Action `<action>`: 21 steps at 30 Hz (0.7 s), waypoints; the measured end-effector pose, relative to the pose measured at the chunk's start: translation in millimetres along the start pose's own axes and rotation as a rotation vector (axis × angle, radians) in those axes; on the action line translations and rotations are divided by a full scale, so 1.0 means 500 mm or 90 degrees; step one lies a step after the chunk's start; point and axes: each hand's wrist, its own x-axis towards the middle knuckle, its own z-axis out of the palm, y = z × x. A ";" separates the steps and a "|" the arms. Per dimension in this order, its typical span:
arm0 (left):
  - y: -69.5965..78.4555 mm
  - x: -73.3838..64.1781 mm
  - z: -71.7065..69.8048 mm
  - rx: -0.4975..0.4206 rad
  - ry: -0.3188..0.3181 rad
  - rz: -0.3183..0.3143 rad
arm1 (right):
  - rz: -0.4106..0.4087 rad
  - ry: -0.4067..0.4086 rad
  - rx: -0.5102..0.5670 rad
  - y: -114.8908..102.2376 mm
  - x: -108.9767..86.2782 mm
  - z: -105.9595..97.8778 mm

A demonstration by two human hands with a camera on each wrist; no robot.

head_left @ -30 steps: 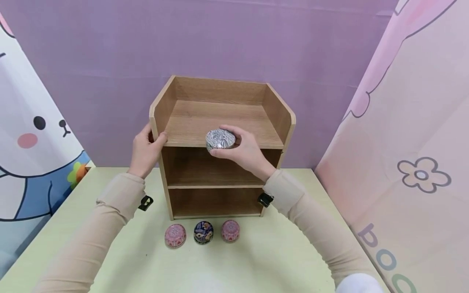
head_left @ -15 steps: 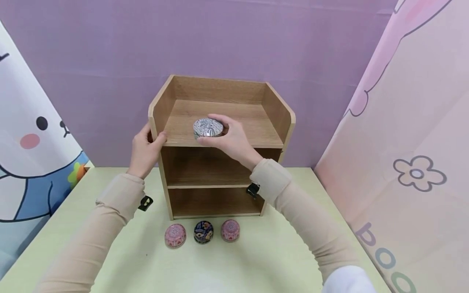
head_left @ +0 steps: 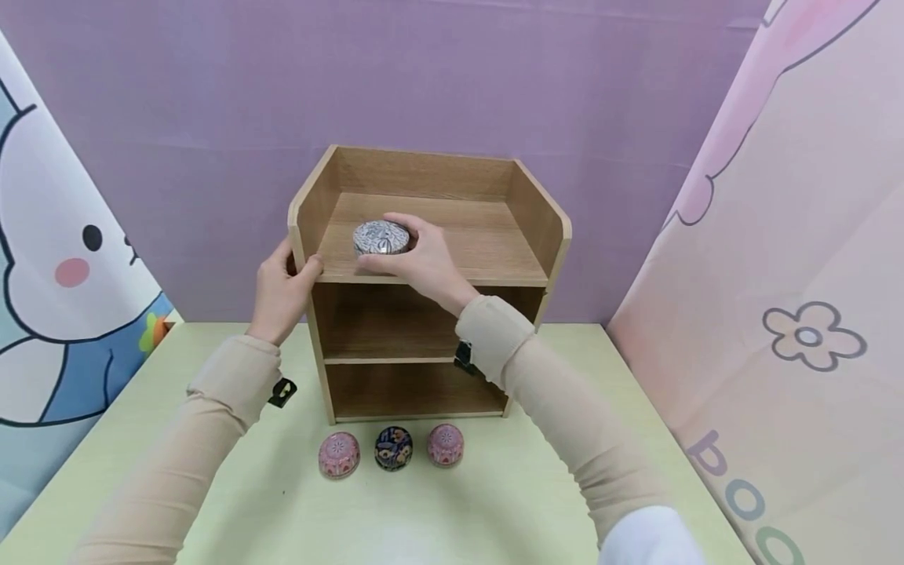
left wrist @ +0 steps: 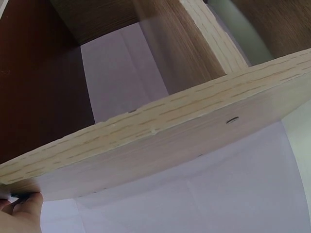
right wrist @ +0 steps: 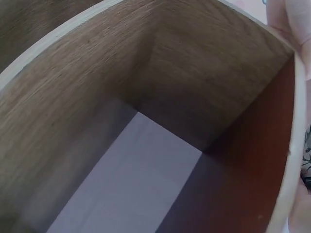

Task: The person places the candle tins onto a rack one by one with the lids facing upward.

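Observation:
In the head view, my right hand (head_left: 422, 260) holds a round tin (head_left: 381, 238) with a black-and-white patterned lid, thumb at its front and fingers behind. The tin is over the front left part of the top shelf of a wooden shelf unit (head_left: 452, 169). At the right edge of the right wrist view, only a sliver of the patterned tin (right wrist: 307, 155) shows beside the fingers. My left hand (head_left: 281, 292) grips the unit's left side panel near the top board, thumb on the front edge. Part of that hand (left wrist: 24, 213) appears low in the left wrist view.
On the pale green table (head_left: 395, 526) before the unit lie a pink tin (head_left: 339, 455), a dark blue floral tin (head_left: 393, 448) and another pink tin (head_left: 446, 445). Below the top board are a middle compartment (head_left: 395, 322) and a lower compartment (head_left: 417, 388). A purple backdrop (head_left: 452, 71) hangs behind.
My right hand has carried the patterned tin left and up, from the top board's front edge to over the left of the top shelf. The left hand keeps its grip in place.

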 end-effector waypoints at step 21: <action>-0.009 0.001 -0.002 0.006 0.005 -0.012 | 0.047 0.011 -0.126 -0.003 0.060 0.035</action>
